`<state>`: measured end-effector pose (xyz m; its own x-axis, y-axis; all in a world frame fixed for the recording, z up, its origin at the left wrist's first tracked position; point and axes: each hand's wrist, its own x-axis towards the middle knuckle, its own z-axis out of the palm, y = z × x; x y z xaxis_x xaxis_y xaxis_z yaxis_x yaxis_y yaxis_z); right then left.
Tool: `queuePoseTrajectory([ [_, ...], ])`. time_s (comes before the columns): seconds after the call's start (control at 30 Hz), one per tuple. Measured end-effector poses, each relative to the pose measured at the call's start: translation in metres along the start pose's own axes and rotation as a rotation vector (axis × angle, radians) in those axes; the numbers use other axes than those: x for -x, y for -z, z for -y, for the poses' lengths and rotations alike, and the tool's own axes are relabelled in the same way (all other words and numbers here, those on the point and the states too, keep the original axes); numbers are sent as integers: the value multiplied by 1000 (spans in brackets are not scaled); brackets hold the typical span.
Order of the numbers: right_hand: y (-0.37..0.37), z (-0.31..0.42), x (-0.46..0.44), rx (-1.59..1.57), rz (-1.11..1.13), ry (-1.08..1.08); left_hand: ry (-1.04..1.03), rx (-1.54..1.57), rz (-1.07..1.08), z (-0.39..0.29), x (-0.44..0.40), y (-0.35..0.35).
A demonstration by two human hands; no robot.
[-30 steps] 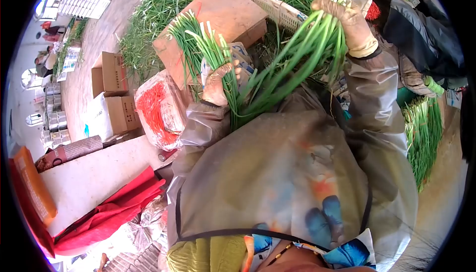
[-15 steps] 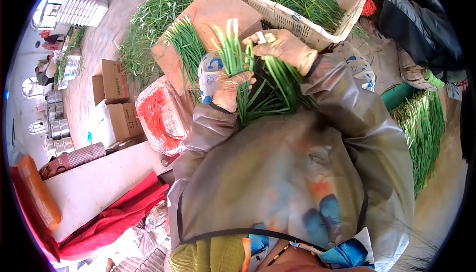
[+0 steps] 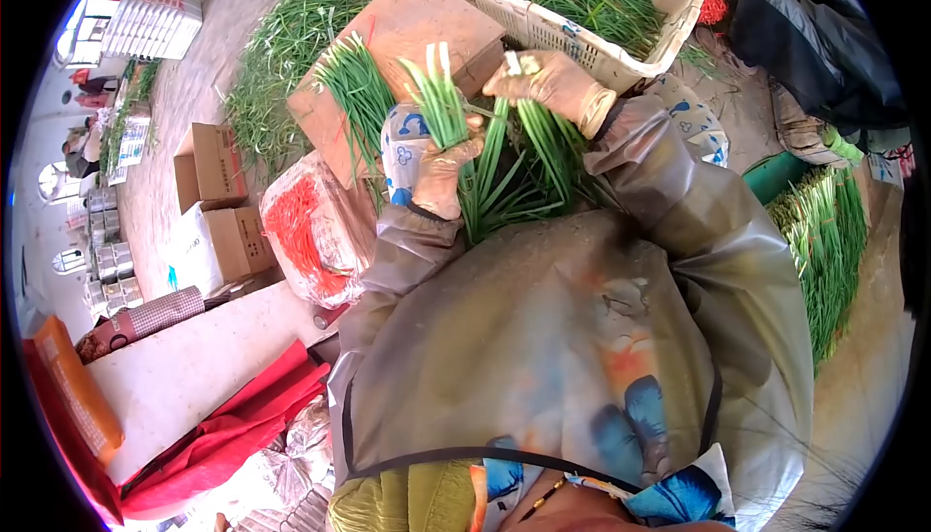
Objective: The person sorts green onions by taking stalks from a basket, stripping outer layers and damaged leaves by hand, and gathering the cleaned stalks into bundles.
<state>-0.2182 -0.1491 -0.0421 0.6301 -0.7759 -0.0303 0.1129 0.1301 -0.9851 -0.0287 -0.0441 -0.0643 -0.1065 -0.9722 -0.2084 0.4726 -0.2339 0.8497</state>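
Note:
My gloved left hand is wrapped round a small bunch of garlic chives, their pale ends pointing up. Just right of it, my gloved right hand is closed on other chives; pale ends poke out by its fingers and green leaves hang below. More loose chives lie in my lap, partly hidden by my hands and sleeves. A bundle of chives rests on the brown board beyond my left hand.
A white plastic crate holding chives stands ahead. Loose greens lie on the floor at the left, near red ties on a wrapped block and cardboard boxes. Stacked chives are at right, by a person in dark clothing.
My right hand has shifted slightly away from the chives in my left hand, so the gap between the two bunches is wider. The whole view has moved a little.

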Motion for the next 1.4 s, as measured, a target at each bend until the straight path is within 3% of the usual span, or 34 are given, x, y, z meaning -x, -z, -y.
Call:
queuePoseTrajectory([
  [0.13,47,11,-1,505,-492,9,16,153,-135,-27,12,12],
  [0.2,68,21,2,792,-567,0,-48,85,-151,-37,19,27],
  [0.33,75,50,24,-17,-386,98,-125,-60,-214,-45,27,24],
  [0.43,72,53,23,242,-376,102,-58,-19,-269,-36,25,18],
  [0.5,57,58,26,-2,-380,116,-56,-18,-233,-31,22,13],
  [0.6,48,68,33,40,-242,160,10,14,-181,-22,20,12],
  [0.67,42,55,27,-148,-252,173,-57,-78,-154,-23,20,2],
  [0.73,32,62,28,-108,-40,144,-26,-53,-71,-30,19,-6],
  [0.77,20,63,32,-87,-93,3,-11,-27,-49,-31,20,-9],
  [0.8,10,63,29,-108,-5,-61,-10,-27,-47,-31,19,-10],
  [0.93,-14,21,-2,-123,-184,-31,122,34,80,-26,21,-13],
  [1.07,-12,14,-12,38,-164,-37,166,-49,141,-21,23,-14],
  [1.13,-12,11,-8,-13,-162,-17,145,58,-31,-18,22,-11],
  [1.4,-11,6,-5,44,-43,-12,142,42,85,-27,2,-23],
])
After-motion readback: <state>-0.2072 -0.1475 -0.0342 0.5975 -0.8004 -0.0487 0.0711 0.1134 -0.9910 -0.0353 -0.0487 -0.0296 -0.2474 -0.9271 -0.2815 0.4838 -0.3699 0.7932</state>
